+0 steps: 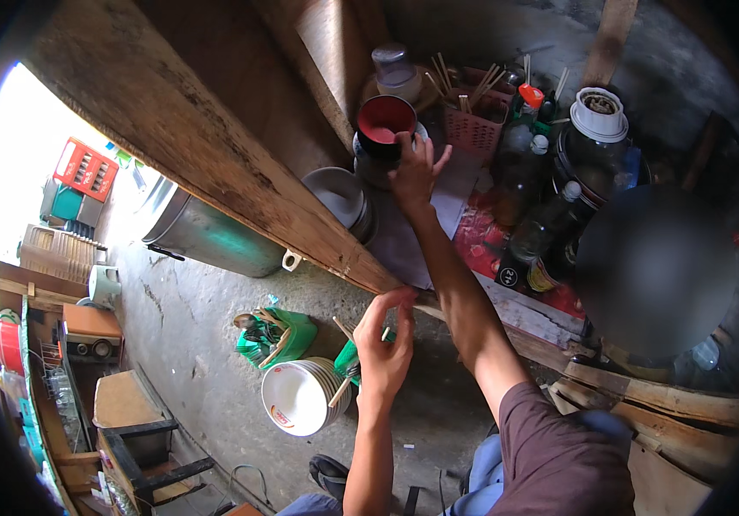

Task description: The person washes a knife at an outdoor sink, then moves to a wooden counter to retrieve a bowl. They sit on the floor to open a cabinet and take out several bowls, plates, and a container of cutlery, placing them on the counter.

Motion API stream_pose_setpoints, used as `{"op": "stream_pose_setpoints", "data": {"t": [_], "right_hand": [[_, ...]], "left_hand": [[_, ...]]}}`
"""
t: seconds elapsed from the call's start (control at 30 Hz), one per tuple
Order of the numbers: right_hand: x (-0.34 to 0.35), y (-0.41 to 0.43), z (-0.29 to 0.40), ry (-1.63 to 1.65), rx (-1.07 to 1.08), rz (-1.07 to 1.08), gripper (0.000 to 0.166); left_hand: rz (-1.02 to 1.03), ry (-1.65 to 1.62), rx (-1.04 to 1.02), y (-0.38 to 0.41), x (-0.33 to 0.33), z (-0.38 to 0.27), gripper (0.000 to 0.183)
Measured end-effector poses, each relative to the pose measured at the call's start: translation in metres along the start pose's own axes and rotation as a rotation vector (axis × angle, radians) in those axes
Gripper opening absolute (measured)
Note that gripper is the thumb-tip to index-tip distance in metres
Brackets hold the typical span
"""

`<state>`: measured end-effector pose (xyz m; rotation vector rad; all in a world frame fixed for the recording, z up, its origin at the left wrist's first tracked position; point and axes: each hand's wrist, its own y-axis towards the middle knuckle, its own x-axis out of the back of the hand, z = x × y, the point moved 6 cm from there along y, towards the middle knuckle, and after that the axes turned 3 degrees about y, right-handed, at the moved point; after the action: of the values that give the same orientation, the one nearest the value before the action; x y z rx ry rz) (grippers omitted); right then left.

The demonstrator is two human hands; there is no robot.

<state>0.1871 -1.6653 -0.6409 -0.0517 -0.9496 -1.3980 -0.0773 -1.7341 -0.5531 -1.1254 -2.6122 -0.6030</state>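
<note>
My right hand point(417, 169) is at the rim of a black bowl with a red inside point(387, 126), index finger over the edge and the other fingers spread. The bowl rests on a stack of dishes whose lower part is in shadow. Beside it stands a stack of pale plates point(334, 193). My left hand point(383, 345) is raised at the lower end of a thick wooden beam point(234, 155), its fingers bent and their tips close together against the wood. Whether it grips the beam is unclear. Below it on the floor are a stack of white bowls point(298, 398) and a green cutlery holder point(301, 332).
A pink basket with chopsticks point(476, 129), dark glass bottles point(530, 232) and a large jar with a white lid point(598, 116) crowd the shelf. A metal container point(221, 226) stands beyond the beam. Wooden furniture point(143, 438) lies at the lower left.
</note>
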Motion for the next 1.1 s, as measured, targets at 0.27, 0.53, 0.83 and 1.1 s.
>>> {"op": "stream_pose_setpoints", "data": {"t": [0.27,0.53,0.83,1.1], "right_hand": [[-0.002,0.005,-0.004,0.103,0.075,-0.164,0.043],[0.012,0.002,-0.021,0.397,0.073,-0.136,0.038],[0.024,0.008,-0.009,0.307,0.026,-0.173,0.037],[0.137,-0.041,-0.009,0.375,0.078,0.096,0.027]], "left_hand": [[0.039,0.039,0.013,0.003,0.001,-0.001,0.016],[0.031,-0.077,0.047,-0.006,0.007,0.005,0.019],[0.054,-0.035,-0.013,-0.007,0.012,-0.007,0.02],[0.013,-0.05,-0.051,-0.013,0.001,0.0,0.045]]}}
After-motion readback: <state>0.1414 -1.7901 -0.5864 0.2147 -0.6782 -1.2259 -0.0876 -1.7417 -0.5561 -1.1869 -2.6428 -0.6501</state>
